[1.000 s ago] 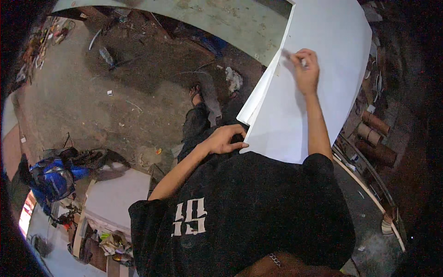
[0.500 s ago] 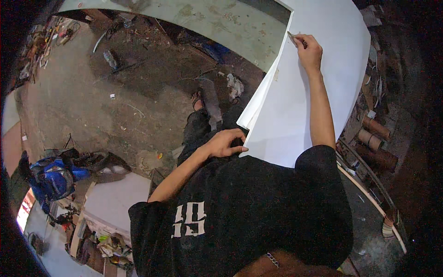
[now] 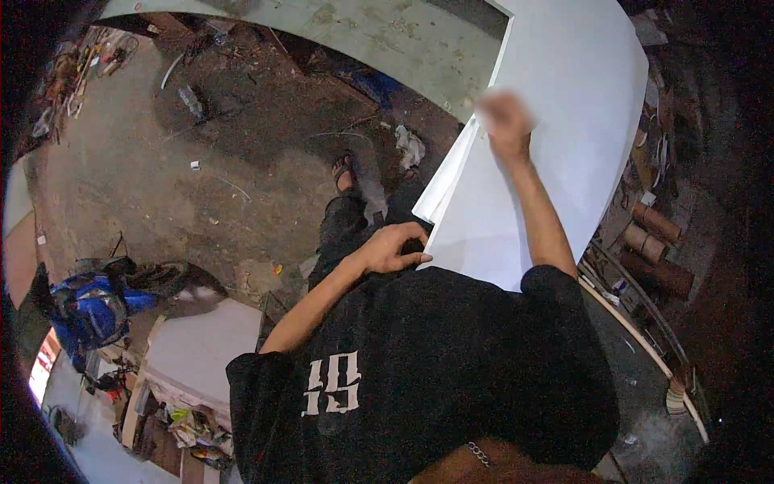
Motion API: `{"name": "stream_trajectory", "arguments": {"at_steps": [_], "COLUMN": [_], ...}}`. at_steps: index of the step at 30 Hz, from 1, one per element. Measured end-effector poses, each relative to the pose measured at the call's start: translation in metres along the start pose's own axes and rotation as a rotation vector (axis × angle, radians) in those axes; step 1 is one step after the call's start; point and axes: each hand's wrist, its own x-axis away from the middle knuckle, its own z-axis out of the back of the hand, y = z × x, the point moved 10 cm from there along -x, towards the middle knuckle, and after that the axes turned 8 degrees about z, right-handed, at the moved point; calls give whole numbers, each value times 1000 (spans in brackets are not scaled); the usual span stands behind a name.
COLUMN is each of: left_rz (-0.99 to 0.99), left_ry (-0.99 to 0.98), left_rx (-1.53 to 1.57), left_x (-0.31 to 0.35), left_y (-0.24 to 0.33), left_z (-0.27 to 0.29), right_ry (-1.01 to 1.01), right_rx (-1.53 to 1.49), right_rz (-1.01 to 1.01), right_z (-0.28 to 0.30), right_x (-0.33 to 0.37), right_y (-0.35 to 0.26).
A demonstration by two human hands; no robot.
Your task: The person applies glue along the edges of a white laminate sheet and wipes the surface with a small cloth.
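A large white panel (image 3: 556,145) stretches away from my body on the right side of the view. Along its left edge a narrow white strip or flap (image 3: 446,181) stands apart from the top face. My left hand (image 3: 391,248) is curled at the panel's near left corner, thumb against the edge and fingers bent round it; their tips are partly hidden. Farther along that same edge, my right hand (image 3: 506,121) is over the panel, just beyond the strip's far end. Blur covers its fingers, so whatever they may hold cannot be made out.
A greenish-grey board (image 3: 387,36) spans the far side. On the floor lie a plastic bottle (image 3: 191,101) and a crumpled white bag (image 3: 409,148). At left are a blue machine or vehicle (image 3: 97,310) and a pale board (image 3: 201,355). Brown rolls (image 3: 649,242) lie at right.
My right hand has come nearer and to the left along the panel's edge; earlier it pinched a small brownish piece. My left hand has stayed at the corner.
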Motion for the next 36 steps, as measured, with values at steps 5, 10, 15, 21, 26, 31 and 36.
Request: {"name": "stream_trajectory", "arguments": {"at_steps": [5, 10, 15, 21, 26, 31, 36], "left_rz": [-7, -56, 7, -62, -49, -54, -21], "left_ry": [4, 81, 2, 37, 43, 77, 43], "left_rx": [0, 5, 31, -4, -34, 7, -4], "left_x": [0, 2, -1, 0, -1, 3, 4], "left_y": [2, 0, -1, -2, -2, -4, -3], "left_z": [-2, 1, -2, 0, 0, -1, -2], "right_ry": [151, 86, 89, 26, 125, 93, 126], "right_rx": [80, 33, 41, 21, 112, 43, 110], "right_rz": [-60, -101, -11, -17, -32, -83, -143], "right_z": [22, 15, 22, 10, 18, 15, 22], "right_x": [-27, -13, -35, -14, -36, -6, -15], "right_y": [25, 18, 23, 7, 25, 18, 42]}}
